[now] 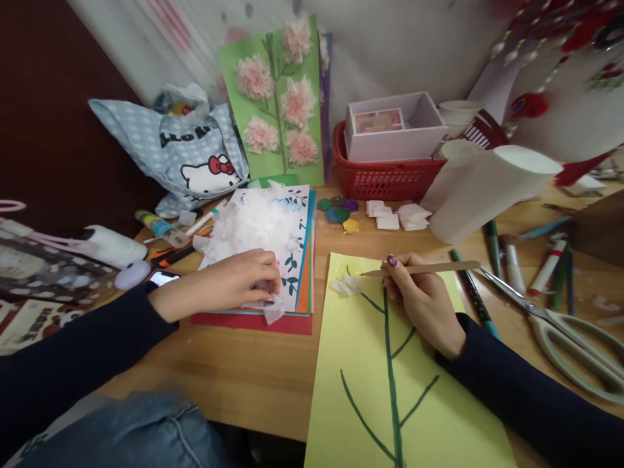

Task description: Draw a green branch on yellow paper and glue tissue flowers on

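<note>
My left hand (244,279) pinches a small piece of white tissue (273,309) at the front edge of a stack of coloured paper (292,322). Just behind it lies a fluffy heap of white tissue pieces (260,221). In my right hand (419,296) is a thin pointed wooden stick (439,267), its tip directed left over the top of a yellow sheet (351,351). A dark green branching stem (390,364) is drawn on that sheet, and a small white tissue tuft (347,285) sits at its upper left.
Scissors (560,325), a dark marker (475,296) and other pens lie at the right. Behind stand a red basket (390,181), a paper roll (487,192) and a green flower picture (277,104). A blue checked bag (170,149) is at the back left.
</note>
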The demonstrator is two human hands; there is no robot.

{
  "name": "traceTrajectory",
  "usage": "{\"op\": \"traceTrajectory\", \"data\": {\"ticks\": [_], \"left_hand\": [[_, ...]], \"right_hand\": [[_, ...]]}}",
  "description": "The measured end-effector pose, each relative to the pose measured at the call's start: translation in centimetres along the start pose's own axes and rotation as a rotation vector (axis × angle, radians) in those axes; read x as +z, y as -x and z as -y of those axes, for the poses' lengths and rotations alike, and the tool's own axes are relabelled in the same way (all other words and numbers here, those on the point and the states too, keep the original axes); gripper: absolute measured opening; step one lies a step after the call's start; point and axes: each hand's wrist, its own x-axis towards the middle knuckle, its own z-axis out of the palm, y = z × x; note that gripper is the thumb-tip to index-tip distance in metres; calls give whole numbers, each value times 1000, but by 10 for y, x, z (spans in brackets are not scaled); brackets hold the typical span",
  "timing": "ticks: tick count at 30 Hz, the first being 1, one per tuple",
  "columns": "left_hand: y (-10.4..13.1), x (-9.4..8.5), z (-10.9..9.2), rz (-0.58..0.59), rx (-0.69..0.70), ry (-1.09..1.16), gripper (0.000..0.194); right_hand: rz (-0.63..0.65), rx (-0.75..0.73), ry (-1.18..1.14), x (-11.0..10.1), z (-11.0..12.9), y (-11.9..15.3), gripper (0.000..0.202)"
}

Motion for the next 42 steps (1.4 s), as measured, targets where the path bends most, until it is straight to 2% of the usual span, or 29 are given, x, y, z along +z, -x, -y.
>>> {"op": "traceTrajectory", "data": {"ticks": [5, 9, 14, 18, 21, 24, 27, 29, 34, 40, 42], "left_hand": [[1, -9, -6, -55, -28, 58, 19], [4, -22, -16, -74, -144, 159, 19], [-1, -30, -28, -148, -196, 270, 16], [-21, -37, -40, -190, -175, 317, 17], [-50, -39, -53, -225, -130, 338, 18], [-86, -32, -65, -218, -114, 387, 13], [-118, -16, -70, -144, -200, 498, 6], [-131, -4, -70, -117, -235, 523, 5], [-134, 15, -63, -68, -325, 531, 4], [-127, 18, -59, -57, -372, 526, 3], [-127, 19, -58, -59, -365, 523, 3]], "right_hand": [[-34, -50, 66, -2, -4, 0, 47], [-73, -103, 145, -2, -2, 0, 48], [-34, -172, 213, 1, 4, 1, 50], [64, -173, 186, 2, 6, 5, 46], [112, -177, 174, 2, 6, 9, 42], [146, -203, 180, 2, 7, 11, 37], [174, -249, 166, 1, 6, 13, 32], [192, -281, 151, 1, 6, 14, 30], [195, -324, 128, -1, 9, 16, 30], [-44, -286, 62, -2, 9, 13, 41], [-48, -252, 84, -1, 8, 11, 43]]}}
